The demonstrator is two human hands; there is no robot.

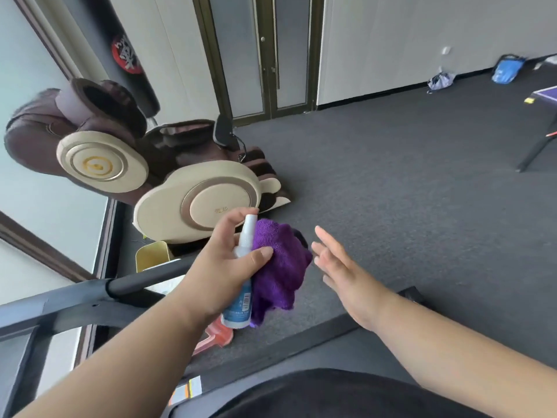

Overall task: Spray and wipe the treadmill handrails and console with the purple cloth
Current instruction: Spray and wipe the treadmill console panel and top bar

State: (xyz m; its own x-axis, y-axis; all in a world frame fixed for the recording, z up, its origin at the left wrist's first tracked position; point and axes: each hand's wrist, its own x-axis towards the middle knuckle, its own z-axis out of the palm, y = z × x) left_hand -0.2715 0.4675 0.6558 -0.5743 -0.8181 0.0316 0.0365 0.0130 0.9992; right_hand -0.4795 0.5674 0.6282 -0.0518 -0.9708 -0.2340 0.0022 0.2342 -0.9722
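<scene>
Dark grey carpet covers the floor from the centre out to 3 o'clock. At 12 o'clock stands a double door with frosted panes in a dark frame, set in a pale wall. At 9 to 10 o'clock a brown and cream massage chair sits tilted in view, with a black punching bag behind it at 11 o'clock. A blue bag and a grey bundle lie on the carpet by the wall at 1 to 2 o'clock, and a corner of a blue table on black legs shows at 3 o'clock. A yellow bin stands just below the chair.

The black treadmill handrail runs across at 8 o'clock, passing under the left forearm.

The left hand holds its grip closed round a white and blue spray bottle, index finger over the nozzle top and thumb pressed across the bottle's neck. The purple cloth is bunched against the bottle on its 3 o'clock side, touching the thumb and seemingly held by the same hand.

The right hand has its grip wide, fingers straight and spread, holding nothing, its fingertips close beside the cloth but apart from it.
</scene>
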